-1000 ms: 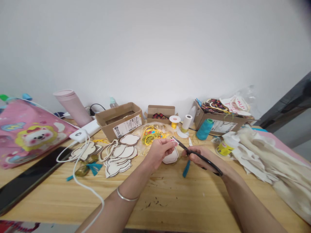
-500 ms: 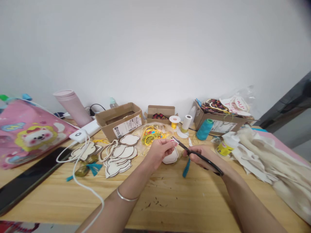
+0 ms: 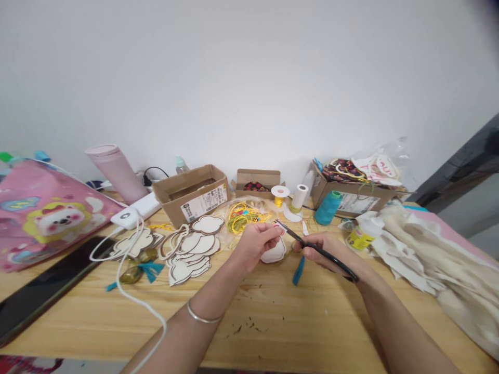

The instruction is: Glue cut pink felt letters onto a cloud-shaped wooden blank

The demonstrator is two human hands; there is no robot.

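My left hand (image 3: 260,242) pinches a small white piece with red marks (image 3: 279,227), perhaps fabric or paper; its full shape is hidden by the fingers. Black-handled scissors (image 3: 325,254) are gripped in my right hand (image 3: 320,248), their blades pointing up and left, right against the small piece. Beneath the hands lies a white cut-out with a dark edge (image 3: 274,253), partly covered. A teal tassel (image 3: 299,271) rests on the wood just below my right hand.
White cut-out shapes (image 3: 195,249) pile up at the left, near a cardboard box (image 3: 191,195). Behind my hands lie yellow cords (image 3: 245,215) and a teal thread cone (image 3: 328,208). A yellow-labelled tub (image 3: 364,234) and cream fabric (image 3: 424,249) are on the right. A white cable (image 3: 136,293) crosses my left forearm.
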